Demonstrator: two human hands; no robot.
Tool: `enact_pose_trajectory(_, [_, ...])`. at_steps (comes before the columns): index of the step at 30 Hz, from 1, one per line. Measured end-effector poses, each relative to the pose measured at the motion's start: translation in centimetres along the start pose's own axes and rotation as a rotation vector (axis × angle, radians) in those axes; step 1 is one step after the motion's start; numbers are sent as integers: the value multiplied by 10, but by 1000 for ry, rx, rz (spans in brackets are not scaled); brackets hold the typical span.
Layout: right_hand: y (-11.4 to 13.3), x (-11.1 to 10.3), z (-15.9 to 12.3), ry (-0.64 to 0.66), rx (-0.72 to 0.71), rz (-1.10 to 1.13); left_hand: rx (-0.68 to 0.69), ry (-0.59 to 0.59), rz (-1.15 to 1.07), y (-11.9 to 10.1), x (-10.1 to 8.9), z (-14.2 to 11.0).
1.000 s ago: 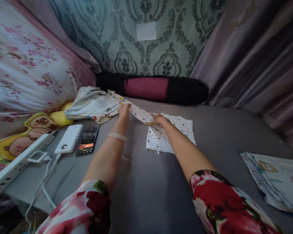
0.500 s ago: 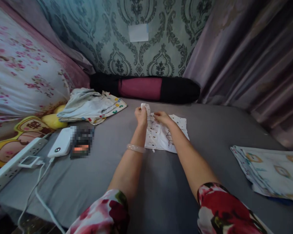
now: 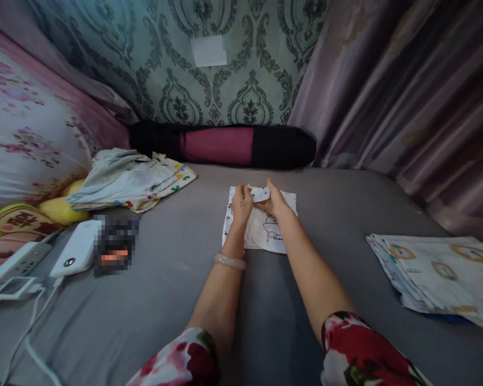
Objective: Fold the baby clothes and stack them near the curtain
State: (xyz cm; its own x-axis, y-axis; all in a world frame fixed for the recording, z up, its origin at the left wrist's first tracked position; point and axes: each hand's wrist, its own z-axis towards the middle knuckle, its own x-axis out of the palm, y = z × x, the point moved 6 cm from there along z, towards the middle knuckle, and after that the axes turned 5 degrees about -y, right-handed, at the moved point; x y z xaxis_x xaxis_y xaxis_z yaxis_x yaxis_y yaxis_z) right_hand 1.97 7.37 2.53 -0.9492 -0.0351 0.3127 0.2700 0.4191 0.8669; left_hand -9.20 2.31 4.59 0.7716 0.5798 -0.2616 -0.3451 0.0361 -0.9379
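A small white baby shirt (image 3: 261,236) lies folded flat on the grey sheet, with small dark prints and a line drawing on its front. My left hand (image 3: 242,203) is closed at its upper part, fingers bent over a narrow folded strip of the cloth. Across from it, my right hand (image 3: 277,202) has its thumb raised and its fingers beneath the strip's other end. The strip is stretched between both hands, slightly above the rest of the shirt. My right forearm covers part of the shirt's right side.
Crumpled light clothes (image 3: 124,179) lie at the back left, near a yellow cushion (image 3: 50,210). A white power bank (image 3: 78,246), a blurred dark item (image 3: 116,246) and a power strip (image 3: 20,268) with cables are at left. Folded cloths (image 3: 438,273) lie right; a black-and-maroon roll (image 3: 217,146) lies behind.
My left hand has lowered with the cloth edge and my right hand has come under it, so a strip now spans both hands. The view has shifted slightly to the right.
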Motion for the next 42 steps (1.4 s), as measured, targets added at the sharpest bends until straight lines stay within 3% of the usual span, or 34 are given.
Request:
enact_pose_trajectory(3, [-3, -7, 2, -105, 4, -32, 15, -52, 274, 7, -15, 3])
enact_pose_trajectory(8, [6, -25, 1, -330, -175, -418, 26, 51, 616, 18, -22, 5])
enact_pose_trajectory(12, [18, -32, -9, -445, -339, -956, 54, 122, 684, 22, -18, 2])
enact_pose_trajectory(15, [23, -32, -21, -498, -383, -1227, 83, 154, 711, 24, -15, -1])
enact_pose_trajectory(19, [22, -32, -33, -495, -386, -1331, 94, 163, 728, 26, -14, -1])
enact_pose_trajectory(23, [26, -30, -37, -521, -525, -1372, 166, 131, 714, 15, -9, -1])
enact_pose_trajectory(25, [25, -23, -37, -463, -636, -1398, 262, 131, 683, 4, -1, -2])
enact_pose_trajectory(28, [17, -5, -38, -233, -812, -1450, 385, 204, 633, -7, 15, -6])
enact_pose_trajectory(32, [-2, 7, -39, -41, -875, -1548, 374, 278, 654, 1, 22, -7])
enact_pose_trajectory(37, [-19, 4, -34, -20, -805, -1595, 322, 295, 753, 23, 20, -3])
enact_pose_trajectory(42, [-21, 3, -31, -30, -790, -1604, 313, 311, 807, 30, 23, -3])
